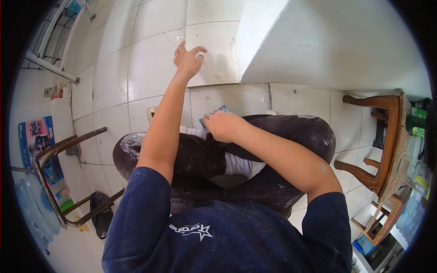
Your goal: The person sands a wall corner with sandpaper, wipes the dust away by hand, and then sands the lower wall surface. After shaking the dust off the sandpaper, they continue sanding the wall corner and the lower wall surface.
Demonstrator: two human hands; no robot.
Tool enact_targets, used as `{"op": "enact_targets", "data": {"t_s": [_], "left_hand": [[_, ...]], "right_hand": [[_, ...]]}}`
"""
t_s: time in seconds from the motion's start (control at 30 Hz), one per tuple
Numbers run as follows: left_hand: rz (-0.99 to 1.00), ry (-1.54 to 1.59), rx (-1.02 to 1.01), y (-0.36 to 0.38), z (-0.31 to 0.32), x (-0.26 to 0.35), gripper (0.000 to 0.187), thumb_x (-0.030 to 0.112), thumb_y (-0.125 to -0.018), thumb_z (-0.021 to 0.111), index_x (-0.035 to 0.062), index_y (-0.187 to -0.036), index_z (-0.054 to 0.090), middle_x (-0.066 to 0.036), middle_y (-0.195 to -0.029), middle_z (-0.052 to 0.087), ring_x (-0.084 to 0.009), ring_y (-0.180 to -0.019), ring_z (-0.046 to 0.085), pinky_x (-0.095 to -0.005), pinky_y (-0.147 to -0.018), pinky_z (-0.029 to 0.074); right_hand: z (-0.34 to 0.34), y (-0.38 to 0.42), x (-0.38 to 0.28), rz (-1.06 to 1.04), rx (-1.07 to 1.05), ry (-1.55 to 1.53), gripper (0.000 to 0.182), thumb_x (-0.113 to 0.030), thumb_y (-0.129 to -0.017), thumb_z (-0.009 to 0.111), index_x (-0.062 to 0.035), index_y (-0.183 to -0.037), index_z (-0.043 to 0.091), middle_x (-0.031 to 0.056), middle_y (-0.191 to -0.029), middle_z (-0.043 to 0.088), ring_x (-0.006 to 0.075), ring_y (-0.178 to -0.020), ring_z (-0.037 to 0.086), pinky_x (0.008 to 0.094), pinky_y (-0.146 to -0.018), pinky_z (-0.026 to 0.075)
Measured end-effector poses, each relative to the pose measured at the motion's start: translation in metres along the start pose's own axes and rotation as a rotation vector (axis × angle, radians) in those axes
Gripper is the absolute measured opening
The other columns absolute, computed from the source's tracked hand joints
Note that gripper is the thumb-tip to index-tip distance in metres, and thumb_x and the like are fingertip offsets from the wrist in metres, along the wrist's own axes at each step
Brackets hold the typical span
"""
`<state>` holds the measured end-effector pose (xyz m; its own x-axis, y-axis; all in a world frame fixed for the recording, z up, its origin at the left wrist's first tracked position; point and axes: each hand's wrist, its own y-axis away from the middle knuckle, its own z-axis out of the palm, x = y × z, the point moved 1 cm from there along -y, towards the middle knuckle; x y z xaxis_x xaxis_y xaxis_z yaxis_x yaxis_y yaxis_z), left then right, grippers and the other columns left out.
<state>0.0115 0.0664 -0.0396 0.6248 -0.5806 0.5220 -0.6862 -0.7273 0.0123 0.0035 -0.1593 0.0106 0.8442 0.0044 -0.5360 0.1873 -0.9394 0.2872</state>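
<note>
My left hand (187, 60) reaches forward over the white floor tiles (154, 59), fingers apart and slightly curled, holding nothing I can see. White crumbs (180, 38) lie on the tile just beyond its fingertips. Closer to my body, my right hand (224, 126) is closed around a flat blue piece (223, 108), whose edges show on two sides of the fingers. Most of that piece is hidden, so its kind cannot be made out. White dust marks my dark trousers (314, 134), and I squat with knees bent.
A white wall (337, 50) rises ahead on the right beside a raised tile edge. To the right lies a carved wooden chair (387, 136) near bottles and clutter. At left are a metal-framed chair (43, 159), a pink-and-blue box (41, 145) and a rack (50, 68).
</note>
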Motion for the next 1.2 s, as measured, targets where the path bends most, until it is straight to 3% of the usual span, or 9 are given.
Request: {"op": "enact_targets", "data": {"t_s": [0.13,0.23,0.4,0.9,1.0,1.2], "left_hand": [[0.082,-0.182,0.012,0.005,0.009,-0.007,0.027,0.018,-0.082,0.063,0.0292,-0.107,0.068,-0.022,-0.151,0.023,-0.0429,-0.141,0.016,-0.0640,-0.110,0.014],[-0.007,-0.106,-0.051,0.011,0.019,-0.015,0.029,0.019,-0.082,0.064,0.0292,-0.109,0.066,-0.021,-0.151,0.022,-0.0429,-0.141,0.015,-0.0643,-0.110,0.013],[0.053,-0.135,-0.040,0.006,0.022,-0.015,0.030,0.020,-0.083,0.063,0.0294,-0.111,0.063,-0.023,-0.151,0.022,-0.0436,-0.141,0.016,-0.0647,-0.110,0.013],[0.085,-0.167,-0.016,0.004,0.039,-0.013,0.027,0.030,-0.090,0.061,0.0262,-0.117,0.057,-0.025,-0.149,0.023,-0.0440,-0.140,0.018,-0.0657,-0.108,0.014],[0.055,-0.155,-0.032,0.005,0.039,-0.011,0.029,0.033,-0.090,0.062,0.0262,-0.118,0.056,-0.024,-0.149,0.024,-0.0431,-0.140,0.017,-0.0653,-0.108,0.013],[0.016,-0.145,-0.058,0.005,0.040,-0.011,0.031,0.036,-0.090,0.062,0.0266,-0.119,0.055,-0.024,-0.150,0.022,-0.0422,-0.141,0.015,-0.0657,-0.108,0.012]], "right_hand": [[-0.008,-0.003,0.007,0.038,0.015,0.005,0.024,-0.018,-0.090,0.055,-0.0001,-0.102,0.065,0.0187,-0.105,0.068,0.0338,-0.104,0.064,0.0448,-0.101,0.043],[-0.009,0.000,0.004,0.091,-0.063,0.008,0.021,-0.015,-0.089,0.055,-0.0008,-0.102,0.063,0.0181,-0.109,0.066,0.0326,-0.106,0.063,0.0443,-0.099,0.044],[-0.001,0.008,-0.010,0.063,-0.175,-0.017,0.023,-0.018,-0.089,0.055,-0.0017,-0.100,0.066,0.0170,-0.103,0.069,0.0318,-0.101,0.066,0.0445,-0.101,0.043],[-0.014,0.008,-0.016,0.140,-0.280,-0.022,0.023,-0.018,-0.087,0.058,-0.0026,-0.100,0.070,0.0177,-0.104,0.070,0.0317,-0.102,0.067,0.0452,-0.106,0.039],[-0.013,0.005,-0.016,0.127,-0.321,0.066,0.031,-0.028,-0.094,0.054,-0.0083,-0.107,0.073,0.0124,-0.111,0.070,0.0294,-0.105,0.066,0.0462,-0.093,0.044],[-0.012,0.005,-0.016,0.130,-0.302,0.048,0.029,-0.026,-0.093,0.055,-0.0087,-0.108,0.073,0.0119,-0.112,0.070,0.0292,-0.106,0.065,0.0462,-0.093,0.044]]}}
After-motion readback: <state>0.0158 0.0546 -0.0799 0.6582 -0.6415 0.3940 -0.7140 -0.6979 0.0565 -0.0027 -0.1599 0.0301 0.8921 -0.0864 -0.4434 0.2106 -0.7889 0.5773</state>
